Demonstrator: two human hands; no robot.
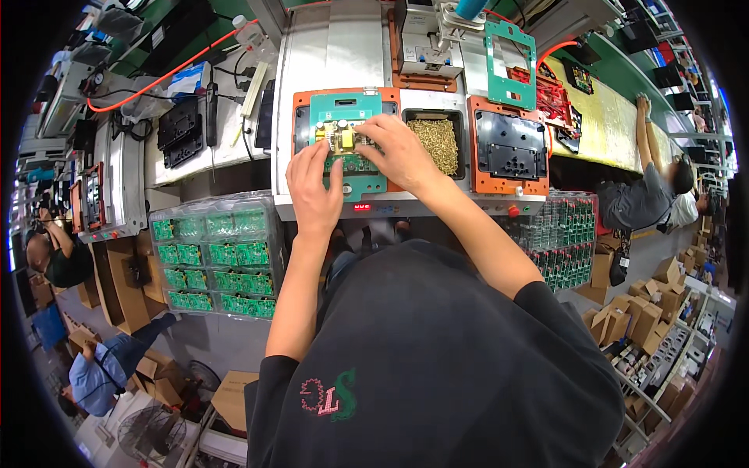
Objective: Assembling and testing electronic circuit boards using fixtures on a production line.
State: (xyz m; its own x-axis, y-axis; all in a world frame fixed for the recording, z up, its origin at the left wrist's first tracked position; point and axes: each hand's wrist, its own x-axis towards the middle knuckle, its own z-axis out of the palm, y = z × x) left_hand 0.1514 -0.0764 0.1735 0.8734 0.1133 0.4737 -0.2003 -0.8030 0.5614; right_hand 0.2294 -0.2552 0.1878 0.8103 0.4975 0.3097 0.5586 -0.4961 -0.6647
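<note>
A circuit board [347, 139] with yellow and silver parts sits over a teal fixture plate [364, 186], which lies in an orange frame [301, 100]. My left hand [314, 187] is at the board's left side, its fingertips on the edge and the thumb near the front. From the right, my right hand [404, 156] grips the board's other end, its fingers bent over the parts. Its fingertips are partly hidden. Beside the fixture, just past my right hand, stands a dark bin [460, 117] of small brass-coloured fasteners [437, 144].
Right of the bin lies an orange fixture with a black plate [511, 144], a teal frame [511, 62] behind it. A metal machine head [429, 51] stands at the back. Clear trays of green boards [214, 253] flank the bench. Co-workers [644, 187] are at both sides.
</note>
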